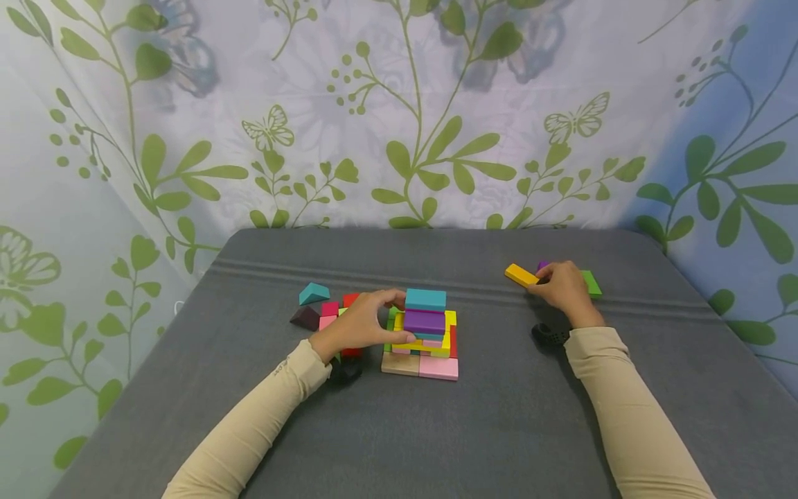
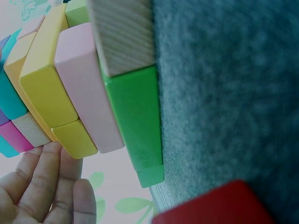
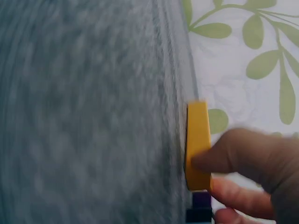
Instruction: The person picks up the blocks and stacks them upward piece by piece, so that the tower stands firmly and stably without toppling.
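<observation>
Blocks of many colours form a stack (image 1: 422, 339) near the middle of the grey surface (image 1: 499, 430), with a teal block (image 1: 426, 299) on top, a purple block (image 1: 424, 321) under it, yellow and pink layers below, and a plain wood block (image 1: 400, 363) beside a pink block (image 1: 439, 367) at the base. The left hand (image 1: 364, 324) rests against the stack's left side, fingers curved around the upper layers, the thumb near the teal block. In the left wrist view its fingertips (image 2: 49, 156) touch the underside edge of the yellow and wood pieces, loosely spread rather than clenched; whether they actually clamp a block cannot be told.

Well apart to the right, toward the far edge of the surface, the right hand (image 1: 564, 285) pinches the near end of an orange-yellow block (image 1: 521, 275) lying flat. In the right wrist view the thumb presses one face of the orange-yellow block (image 3: 197, 144) while the other fingers curl beneath it. A small purple piece (image 3: 201, 200) sits just beside that hand, and a green block (image 1: 591, 284) shows behind the knuckles.

Left of the stack lie loose pieces: a teal wedge (image 1: 313, 293), a dark brown wedge (image 1: 305, 318), and red and pink blocks close to the left hand. Leaf-and-butterfly fabric (image 1: 399, 111) hangs behind the surface.
</observation>
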### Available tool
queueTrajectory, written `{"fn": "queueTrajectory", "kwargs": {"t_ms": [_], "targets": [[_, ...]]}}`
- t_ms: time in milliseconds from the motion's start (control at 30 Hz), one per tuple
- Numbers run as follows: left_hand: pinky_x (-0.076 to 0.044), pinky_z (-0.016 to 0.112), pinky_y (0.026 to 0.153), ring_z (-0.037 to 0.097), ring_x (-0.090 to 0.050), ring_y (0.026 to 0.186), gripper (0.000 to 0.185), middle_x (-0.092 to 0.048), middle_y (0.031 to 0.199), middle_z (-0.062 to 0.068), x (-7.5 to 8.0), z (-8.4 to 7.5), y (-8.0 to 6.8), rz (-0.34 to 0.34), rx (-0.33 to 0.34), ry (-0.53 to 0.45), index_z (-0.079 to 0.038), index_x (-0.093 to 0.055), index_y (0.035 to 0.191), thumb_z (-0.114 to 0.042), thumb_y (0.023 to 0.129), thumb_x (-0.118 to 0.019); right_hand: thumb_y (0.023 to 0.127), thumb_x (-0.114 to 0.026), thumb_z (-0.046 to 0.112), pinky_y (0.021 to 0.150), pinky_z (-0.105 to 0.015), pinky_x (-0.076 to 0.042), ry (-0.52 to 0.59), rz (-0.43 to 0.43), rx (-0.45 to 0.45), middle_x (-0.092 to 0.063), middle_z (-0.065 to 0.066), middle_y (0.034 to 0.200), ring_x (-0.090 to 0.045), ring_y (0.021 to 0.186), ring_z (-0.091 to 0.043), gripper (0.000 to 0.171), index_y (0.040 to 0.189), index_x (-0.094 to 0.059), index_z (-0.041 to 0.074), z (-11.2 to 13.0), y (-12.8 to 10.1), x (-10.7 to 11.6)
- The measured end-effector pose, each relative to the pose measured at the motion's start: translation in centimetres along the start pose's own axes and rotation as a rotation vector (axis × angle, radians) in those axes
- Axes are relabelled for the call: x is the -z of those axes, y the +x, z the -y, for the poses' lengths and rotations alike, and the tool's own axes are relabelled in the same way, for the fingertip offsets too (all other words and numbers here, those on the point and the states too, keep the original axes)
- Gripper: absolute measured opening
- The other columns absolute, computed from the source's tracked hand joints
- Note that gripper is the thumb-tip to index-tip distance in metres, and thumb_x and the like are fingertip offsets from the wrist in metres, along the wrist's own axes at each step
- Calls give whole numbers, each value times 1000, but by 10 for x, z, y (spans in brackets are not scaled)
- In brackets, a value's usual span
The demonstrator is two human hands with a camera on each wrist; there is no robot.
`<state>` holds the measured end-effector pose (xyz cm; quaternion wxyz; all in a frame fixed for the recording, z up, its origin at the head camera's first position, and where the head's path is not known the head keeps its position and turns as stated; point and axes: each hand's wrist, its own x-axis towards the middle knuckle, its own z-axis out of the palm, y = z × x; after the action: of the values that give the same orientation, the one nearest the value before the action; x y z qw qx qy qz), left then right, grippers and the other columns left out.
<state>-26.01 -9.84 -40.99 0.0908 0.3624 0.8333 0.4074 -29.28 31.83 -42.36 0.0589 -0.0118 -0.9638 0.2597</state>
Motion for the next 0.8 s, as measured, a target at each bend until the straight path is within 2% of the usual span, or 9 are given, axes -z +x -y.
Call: {"fn": "queueTrajectory", "kwargs": {"t_ms": [167,267,467,600,800], "targets": [[-50,54,110,26,-65,121,63,-72,130,7,0,1,0,0,-3,2,-2,-65,141,-34,91,-85,94,-79,16,85,-58,-54,-4,63,61,-67,-35,110,-64,99,-47,41,116,-71,-18,2,1,3],[-50,55,110,25,-64,121,64,-72,130,6,0,1,0,2,-8,5,-2,-65,141,-36,91,-85,94,-79,15,85,-59,-54,1,74,71,-63,-35,110,-62,99,-47,41,115,-71,-18,2,0,2],[-50,55,110,26,-64,121,64,-73,130,6,-3,2,0,-2,-7,-4,-3,-65,141,-35,90,-85,94,-78,16,86,-61,-53,12,43,103,-62,-35,110,-61,100,-49,40,115,-72,-18,4,-2,0],[-50,55,111,26,-64,121,64,-73,130,7,-3,3,0,-4,-3,-1,-2,-64,142,-35,90,-85,96,-78,17,88,-62,-53,51,20,129,-65,-37,117,-63,104,-50,40,119,-72,-15,12,-4,6],[-50,54,111,26,-64,121,66,-72,130,7,-1,1,1,-4,5,12,-1,-64,142,-36,90,-85,99,-80,20,82,-54,-54,137,27,182,-73,-29,118,-67,100,-42,39,124,-72,-9,36,-9,18]]}}
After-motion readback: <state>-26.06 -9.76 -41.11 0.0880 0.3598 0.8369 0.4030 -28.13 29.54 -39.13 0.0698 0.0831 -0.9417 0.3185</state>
